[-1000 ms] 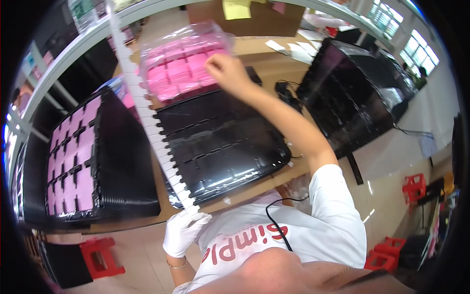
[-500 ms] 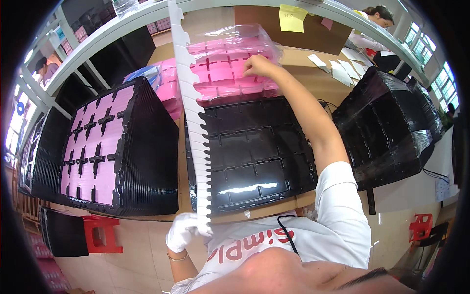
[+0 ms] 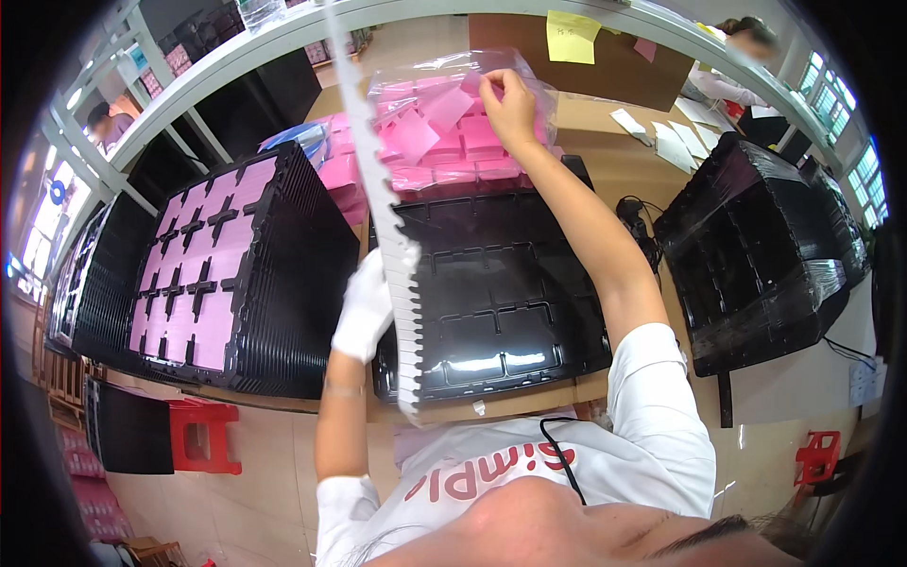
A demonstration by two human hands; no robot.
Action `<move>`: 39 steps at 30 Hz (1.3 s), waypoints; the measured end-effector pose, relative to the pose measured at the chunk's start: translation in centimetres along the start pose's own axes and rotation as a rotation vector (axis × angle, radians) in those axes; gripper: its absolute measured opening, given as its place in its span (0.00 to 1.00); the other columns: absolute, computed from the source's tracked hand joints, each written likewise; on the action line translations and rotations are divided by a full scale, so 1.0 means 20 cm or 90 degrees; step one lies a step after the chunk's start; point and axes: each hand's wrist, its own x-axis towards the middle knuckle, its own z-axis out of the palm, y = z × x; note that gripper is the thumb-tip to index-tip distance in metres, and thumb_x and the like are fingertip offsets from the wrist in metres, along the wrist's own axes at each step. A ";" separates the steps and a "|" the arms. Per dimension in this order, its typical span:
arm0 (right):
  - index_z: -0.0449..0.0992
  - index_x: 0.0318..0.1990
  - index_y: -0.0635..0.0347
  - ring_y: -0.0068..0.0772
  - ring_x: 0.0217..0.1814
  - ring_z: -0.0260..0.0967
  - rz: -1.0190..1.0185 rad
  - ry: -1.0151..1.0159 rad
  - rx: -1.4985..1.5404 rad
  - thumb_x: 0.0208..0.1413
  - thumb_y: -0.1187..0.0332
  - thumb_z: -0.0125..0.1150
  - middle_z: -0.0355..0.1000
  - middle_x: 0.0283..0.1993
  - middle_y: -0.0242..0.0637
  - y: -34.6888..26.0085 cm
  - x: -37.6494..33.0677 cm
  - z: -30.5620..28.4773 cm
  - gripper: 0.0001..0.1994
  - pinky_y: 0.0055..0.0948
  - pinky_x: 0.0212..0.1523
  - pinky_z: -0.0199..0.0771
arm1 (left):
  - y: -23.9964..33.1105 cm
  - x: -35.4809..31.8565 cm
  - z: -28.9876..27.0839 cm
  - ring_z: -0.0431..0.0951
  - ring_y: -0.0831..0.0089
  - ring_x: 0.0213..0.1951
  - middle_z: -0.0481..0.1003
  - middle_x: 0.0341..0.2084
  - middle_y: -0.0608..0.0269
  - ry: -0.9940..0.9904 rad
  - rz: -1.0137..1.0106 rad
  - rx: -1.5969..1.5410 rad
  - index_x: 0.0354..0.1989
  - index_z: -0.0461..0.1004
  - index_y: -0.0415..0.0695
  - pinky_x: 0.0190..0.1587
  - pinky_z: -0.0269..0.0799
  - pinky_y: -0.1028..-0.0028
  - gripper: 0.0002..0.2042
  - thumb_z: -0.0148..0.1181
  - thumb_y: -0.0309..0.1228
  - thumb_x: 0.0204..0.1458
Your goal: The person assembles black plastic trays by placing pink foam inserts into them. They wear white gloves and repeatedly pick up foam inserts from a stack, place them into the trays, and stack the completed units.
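My bare right hand [image 3: 513,109] reaches over a stack of pink sheets [image 3: 477,146] in clear plastic wrap, beyond the black tray. Its thumb and fingers pinch a corner of a thin pink sheet [image 3: 444,111], which is lifted and folded above the stack. My left hand [image 3: 367,302], in a white glove, is closed at the middle of a long white strip [image 3: 380,203] with a notched edge; part of its fingers is hidden there. The strip rises steeply past the left side of the black compartmented tray [image 3: 491,293], its upper end blurred.
At left stands a tall stack of black trays [image 3: 302,274], topped with pink sheet. Black trays wrapped in film [image 3: 756,255] stand at right. A white shelf beam [image 3: 416,11] crosses the far side. White papers [image 3: 673,146] lie far right; a person [image 3: 732,71] works beyond.
My left hand has moved up the strip from its lower end to its middle. My right hand has lifted a pink sheet off the stack. The view has shifted slightly.
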 end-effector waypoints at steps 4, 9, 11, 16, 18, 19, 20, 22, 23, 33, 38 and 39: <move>0.75 0.36 0.63 0.37 0.39 0.75 0.061 0.081 0.112 0.55 0.67 0.62 0.77 0.35 0.39 -0.21 -0.03 -0.03 0.08 0.33 0.43 0.71 | -0.10 0.48 0.17 0.50 0.54 0.70 0.47 0.69 0.43 -0.329 -0.020 -0.330 0.71 0.41 0.35 0.69 0.51 0.60 0.43 0.41 0.60 0.60; 0.77 0.41 0.63 0.30 0.46 0.72 0.209 -0.047 0.346 0.61 0.63 0.55 0.75 0.41 0.36 -0.33 -0.18 -0.18 0.11 0.30 0.49 0.70 | -0.05 0.65 0.37 0.45 0.50 0.71 0.33 0.72 0.48 -0.228 -0.016 -0.644 0.71 0.22 0.44 0.66 0.54 0.58 0.58 0.42 0.75 0.46; 0.77 0.44 0.62 0.27 0.54 0.68 0.181 -0.090 0.350 0.67 0.57 0.49 0.73 0.49 0.37 -0.26 -0.23 -0.29 0.17 0.29 0.55 0.68 | -0.03 0.66 0.36 0.50 0.52 0.69 0.34 0.72 0.50 -0.196 -0.018 -0.706 0.72 0.23 0.48 0.60 0.62 0.62 0.58 0.42 0.76 0.45; 0.61 0.61 0.61 0.38 0.58 0.67 0.739 -0.075 0.551 0.66 0.58 0.48 0.69 0.55 0.43 -0.28 -0.40 -0.51 0.22 0.40 0.55 0.71 | -0.05 0.69 0.28 0.64 0.62 0.58 0.50 0.68 0.59 -0.120 0.015 -0.846 0.70 0.43 0.51 0.44 0.67 0.73 0.44 0.43 0.67 0.53; 0.63 0.58 0.61 0.38 0.54 0.69 0.832 -0.125 0.702 0.63 0.65 0.54 0.70 0.52 0.43 -0.18 -0.46 -0.52 0.19 0.37 0.49 0.75 | -0.05 0.68 0.30 0.64 0.64 0.58 0.58 0.65 0.61 -0.136 0.029 -0.804 0.67 0.52 0.51 0.50 0.65 0.72 0.34 0.45 0.59 0.59; 0.64 0.56 0.61 0.38 0.53 0.70 0.878 -0.152 0.779 0.61 0.68 0.56 0.70 0.51 0.43 -0.16 -0.48 -0.52 0.18 0.36 0.45 0.76 | -0.05 0.67 0.34 0.65 0.64 0.58 0.59 0.65 0.62 -0.166 0.014 -0.748 0.66 0.55 0.51 0.52 0.65 0.71 0.30 0.47 0.55 0.60; 0.67 0.52 0.62 0.35 0.47 0.72 0.871 -0.071 0.764 0.57 0.77 0.60 0.71 0.47 0.41 -0.14 -0.50 -0.52 0.16 0.31 0.41 0.78 | -0.04 0.66 0.38 0.65 0.64 0.59 0.61 0.64 0.63 -0.196 0.000 -0.693 0.64 0.58 0.51 0.54 0.64 0.71 0.26 0.49 0.51 0.61; 0.69 0.49 0.63 0.34 0.47 0.73 0.857 -0.062 0.843 0.58 0.77 0.58 0.72 0.47 0.41 -0.18 -0.44 -0.49 0.13 0.32 0.44 0.79 | -0.06 0.64 0.44 0.61 0.56 0.64 0.57 0.65 0.56 -0.280 -0.029 -0.783 0.67 0.49 0.48 0.60 0.63 0.61 0.30 0.51 0.46 0.61; 0.69 0.48 0.63 0.34 0.47 0.73 0.850 -0.055 0.881 0.58 0.78 0.58 0.72 0.47 0.40 -0.20 -0.41 -0.48 0.11 0.33 0.45 0.79 | -0.04 0.65 0.47 0.58 0.52 0.66 0.55 0.66 0.53 -0.289 -0.061 -0.821 0.70 0.44 0.47 0.62 0.62 0.57 0.34 0.50 0.48 0.61; 0.70 0.50 0.65 0.33 0.51 0.73 0.639 -0.077 0.998 0.61 0.74 0.56 0.74 0.49 0.39 -0.45 -0.23 -0.55 0.11 0.30 0.47 0.79 | 0.19 0.63 0.41 0.60 0.46 0.63 0.46 0.68 0.50 -0.052 -0.055 -0.980 0.69 0.36 0.42 0.61 0.60 0.44 0.49 0.54 0.62 0.52; 0.68 0.54 0.68 0.32 0.53 0.72 0.720 -0.090 0.800 0.61 0.76 0.55 0.72 0.52 0.40 -0.27 -0.43 -0.76 0.15 0.30 0.53 0.76 | 0.08 0.56 0.19 0.65 0.61 0.58 0.57 0.63 0.60 0.008 0.103 -0.625 0.71 0.43 0.60 0.55 0.64 0.58 0.40 0.63 0.38 0.54; 0.66 0.56 0.69 0.32 0.54 0.72 0.727 -0.101 0.745 0.60 0.76 0.55 0.72 0.52 0.41 -0.24 -0.48 -0.81 0.17 0.31 0.54 0.75 | 0.11 0.49 0.16 0.66 0.64 0.58 0.61 0.61 0.61 -0.023 0.097 -0.612 0.71 0.45 0.60 0.53 0.65 0.61 0.38 0.61 0.36 0.55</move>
